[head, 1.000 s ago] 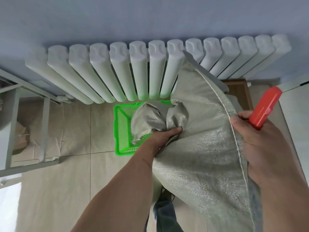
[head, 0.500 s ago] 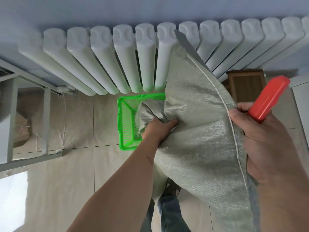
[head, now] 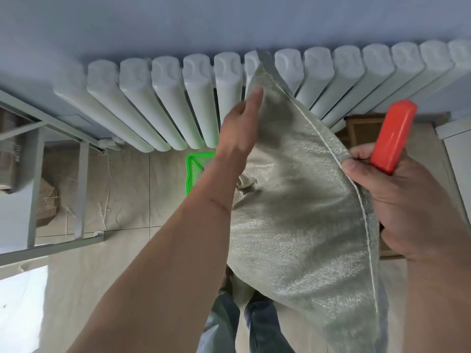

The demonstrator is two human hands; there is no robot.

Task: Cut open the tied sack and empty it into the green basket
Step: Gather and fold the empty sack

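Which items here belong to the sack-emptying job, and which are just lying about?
Job: sack; green basket; red cutter held with the sack seam in the right hand; left hand open against the sack.

Lying about: radiator; metal frame; wooden box.

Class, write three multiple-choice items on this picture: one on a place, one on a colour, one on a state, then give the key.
1. Where is the green basket?
A. on the floor below the radiator
B. on the metal frame
C. in the right hand

2. What colour is the tool in the right hand?
A. blue
B. red
C. yellow

3. How is the left hand?
A. clenched on the tool
B. fingers straight against the sack
C. inside the basket

Key: A, it sits under the radiator; B, its handle is red; B, its fingers lie extended on the cloth.
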